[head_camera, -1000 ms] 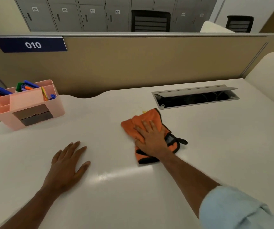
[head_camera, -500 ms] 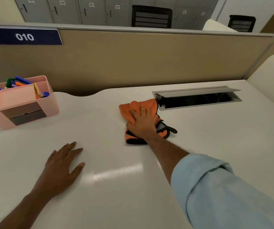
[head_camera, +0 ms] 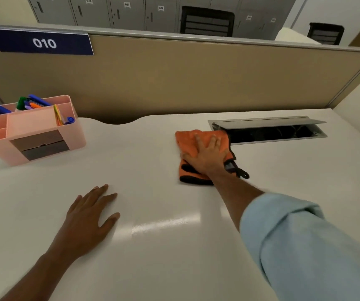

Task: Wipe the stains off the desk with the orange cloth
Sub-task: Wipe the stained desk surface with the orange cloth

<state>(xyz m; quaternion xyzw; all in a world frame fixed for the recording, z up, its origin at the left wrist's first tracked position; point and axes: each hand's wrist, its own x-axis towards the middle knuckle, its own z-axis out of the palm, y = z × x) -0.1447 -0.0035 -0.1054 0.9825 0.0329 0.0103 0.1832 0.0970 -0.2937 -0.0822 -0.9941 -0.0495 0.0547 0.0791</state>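
Note:
An orange cloth point(head_camera: 185, 141) with black trim and a black loop lies on the white desk point(head_camera: 148, 174), just left of the cable hatch. My right hand point(head_camera: 207, 154) presses flat on the cloth with fingers spread, covering its middle. My left hand point(head_camera: 90, 216) rests palm down on the bare desk at the near left, fingers apart, holding nothing. No stain shows on the desk around the cloth; whatever lies under the cloth is hidden.
A pink desk organiser point(head_camera: 31, 131) with pens stands at the far left. An open metal cable hatch point(head_camera: 268, 130) sits in the desk at the far right. A beige partition point(head_camera: 196, 79) with a "010" sign borders the desk's back edge.
My right hand has pushed the cloth away from me, toward the back of the desk and the hatch's left end. My left hand has stayed flat in place.

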